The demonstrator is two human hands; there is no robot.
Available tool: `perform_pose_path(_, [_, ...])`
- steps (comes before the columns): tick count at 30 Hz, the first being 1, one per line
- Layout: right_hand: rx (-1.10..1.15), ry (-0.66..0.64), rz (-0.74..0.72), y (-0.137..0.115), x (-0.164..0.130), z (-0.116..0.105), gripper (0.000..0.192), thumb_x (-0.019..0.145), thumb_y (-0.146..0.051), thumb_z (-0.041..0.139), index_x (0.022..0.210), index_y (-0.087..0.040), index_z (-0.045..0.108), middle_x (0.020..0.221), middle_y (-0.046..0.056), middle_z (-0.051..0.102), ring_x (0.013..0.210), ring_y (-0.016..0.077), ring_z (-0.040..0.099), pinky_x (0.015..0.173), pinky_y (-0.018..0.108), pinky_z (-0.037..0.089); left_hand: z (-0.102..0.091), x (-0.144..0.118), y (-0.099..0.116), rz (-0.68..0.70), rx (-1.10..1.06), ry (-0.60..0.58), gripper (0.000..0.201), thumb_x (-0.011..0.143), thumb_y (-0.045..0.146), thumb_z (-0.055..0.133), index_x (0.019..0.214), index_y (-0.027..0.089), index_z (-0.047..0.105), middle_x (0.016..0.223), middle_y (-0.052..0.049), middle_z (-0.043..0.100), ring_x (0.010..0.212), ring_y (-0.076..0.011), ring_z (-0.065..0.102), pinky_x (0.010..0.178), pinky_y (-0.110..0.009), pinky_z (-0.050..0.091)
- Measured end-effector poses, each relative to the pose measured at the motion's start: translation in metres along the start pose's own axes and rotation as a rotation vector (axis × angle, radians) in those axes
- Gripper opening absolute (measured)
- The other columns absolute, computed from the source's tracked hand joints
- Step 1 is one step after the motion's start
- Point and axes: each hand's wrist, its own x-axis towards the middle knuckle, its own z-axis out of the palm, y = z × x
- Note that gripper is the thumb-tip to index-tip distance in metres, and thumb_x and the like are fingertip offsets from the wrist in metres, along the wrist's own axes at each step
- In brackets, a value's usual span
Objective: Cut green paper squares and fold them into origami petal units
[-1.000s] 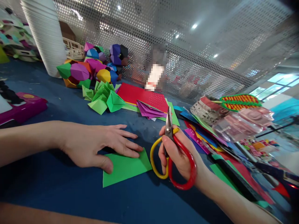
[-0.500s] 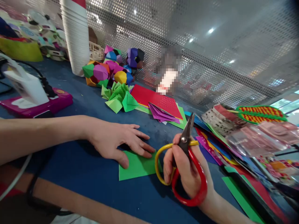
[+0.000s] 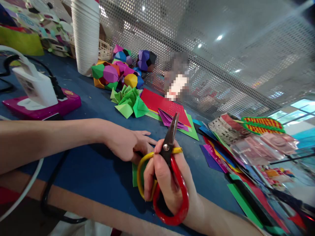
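Note:
My right hand point(image 3: 167, 177) is wrapped round a pair of scissors point(image 3: 170, 134) with one red and one yellow handle. The closed dark blades point up and away from me. Below and beside that hand lies a green sheet of paper point(image 3: 134, 175), mostly covered by the two hands. My left hand point(image 3: 128, 144) rests at the paper's far edge with some fingers stretched out over the table; its thumb and lower fingertips are partly hidden by my right hand.
Folded green paper pieces point(image 3: 128, 100) and colourful paper balls point(image 3: 110, 73) sit at the back, beside stacked paper cups point(image 3: 86, 39). Red sheets point(image 3: 159, 101) lie behind my hands. A purple power strip point(image 3: 71, 98) is at left; coloured papers point(image 3: 214, 157) and plastic packets point(image 3: 253, 147) are at right.
My right hand has moved left with the scissors, close up to my left hand, and now covers most of the green paper. The left hand's thumb has gone from sight.

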Motion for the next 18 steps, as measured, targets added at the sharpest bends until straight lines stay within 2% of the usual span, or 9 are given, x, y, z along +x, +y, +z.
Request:
perform_pose_path(3, [0.028, -0.031, 0.009, 0.001, 0.004, 0.007, 0.018, 0.109, -0.046, 0.044, 0.106, -0.028, 0.040, 0.054, -0.010, 0.062, 0.040, 0.0080, 0.051, 0.043, 0.015, 0.045, 0.003, -0.003, -0.001, 0.027, 0.012, 0.097, 0.052, 0.080, -0.001, 0.061, 0.125, 0.023, 0.074, 0.137, -0.006, 0.070, 0.138, -0.0296, 0.055, 0.126, -0.041, 0.025])
perform_pose_path(5, [0.022, -0.041, 0.002, 0.001, 0.006, 0.009, 0.017, 0.109, -0.045, 0.043, 0.106, -0.028, 0.040, 0.053, -0.011, 0.060, 0.039, 0.0074, 0.051, 0.044, 0.014, 0.046, 0.004, -0.003, -0.002, 0.041, 0.017, 0.111, 0.053, 0.076, -0.002, 0.060, 0.124, 0.016, 0.073, 0.133, -0.010, 0.071, 0.135, -0.0303, 0.057, 0.124, -0.040, 0.029])
perform_pose_path(7, [-0.009, -0.034, -0.002, 0.000, 0.007, 0.007, 0.016, 0.109, -0.042, 0.043, 0.106, -0.028, 0.040, 0.052, -0.012, 0.057, 0.040, 0.0067, 0.051, 0.044, 0.013, 0.046, 0.004, -0.003, -0.002, 0.047, 0.044, 0.077, 0.052, 0.076, -0.003, 0.059, 0.123, 0.017, 0.073, 0.129, -0.008, 0.073, 0.137, -0.0311, 0.055, 0.127, -0.044, 0.021])
perform_pose_path(9, [-0.038, -0.017, 0.010, -0.002, 0.006, 0.002, 0.015, 0.109, -0.041, 0.042, 0.106, -0.027, 0.040, 0.051, -0.012, 0.056, 0.039, 0.0062, 0.051, 0.044, 0.012, 0.046, 0.003, -0.001, -0.001, 0.036, 0.064, 0.033, 0.051, 0.080, -0.002, 0.059, 0.122, 0.023, 0.075, 0.130, -0.004, 0.074, 0.143, -0.0309, 0.050, 0.129, -0.050, 0.010])
perform_pose_path(13, [-0.124, 0.065, 0.057, -0.004, 0.000, -0.017, 0.017, 0.110, -0.042, 0.040, 0.103, -0.026, 0.040, 0.054, -0.011, 0.057, 0.039, 0.0057, 0.052, 0.044, 0.012, 0.046, 0.000, 0.000, 0.002, 0.008, 0.037, -0.047, 0.053, 0.090, 0.002, 0.061, 0.131, 0.035, 0.071, 0.150, 0.003, 0.060, 0.155, -0.0286, 0.032, 0.129, -0.054, -0.004])
perform_pose_path(16, [-0.184, 0.137, 0.065, -0.004, -0.006, -0.038, 0.017, 0.109, -0.042, 0.041, 0.105, -0.026, 0.039, 0.052, -0.012, 0.055, 0.037, 0.0068, 0.053, 0.041, 0.012, 0.045, -0.002, -0.001, 0.004, -0.013, 0.012, -0.067, 0.059, 0.093, 0.006, 0.062, 0.143, 0.037, 0.060, 0.154, 0.004, 0.056, 0.158, -0.0267, 0.022, 0.129, -0.054, -0.005])
perform_pose_path(18, [-0.215, 0.204, 0.088, -0.004, -0.012, -0.054, 0.017, 0.108, -0.043, 0.043, 0.105, -0.026, 0.038, 0.052, -0.013, 0.055, 0.036, 0.0081, 0.054, 0.039, 0.014, 0.046, -0.003, -0.001, 0.005, -0.046, 0.004, -0.082, 0.060, 0.096, 0.010, 0.061, 0.150, 0.035, 0.052, 0.156, 0.002, 0.052, 0.158, -0.0263, 0.020, 0.129, -0.054, -0.003])
